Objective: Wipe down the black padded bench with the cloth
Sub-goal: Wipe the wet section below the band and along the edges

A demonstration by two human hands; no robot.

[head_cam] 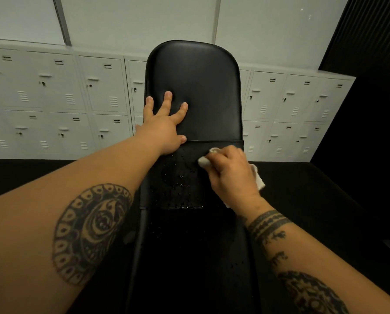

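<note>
The black padded bench (203, 82) runs away from me down the middle of the view, its far section tilted up as a backrest. My left hand (163, 123) lies flat with spread fingers on the lower left of that backrest. My right hand (231, 172) presses a crumpled white cloth (258, 180) onto the right side of the seat pad, just below the seam between the two pads. Cloth shows at my fingertips and behind my wrist. Small droplets glisten on the seat pad (178, 184) to the left of the cloth.
A low bank of white lockers (60, 103) lines the wall behind the bench on both sides. The floor (314, 200) around the bench is black. A dark ribbed wall panel (370, 30) stands at the upper right.
</note>
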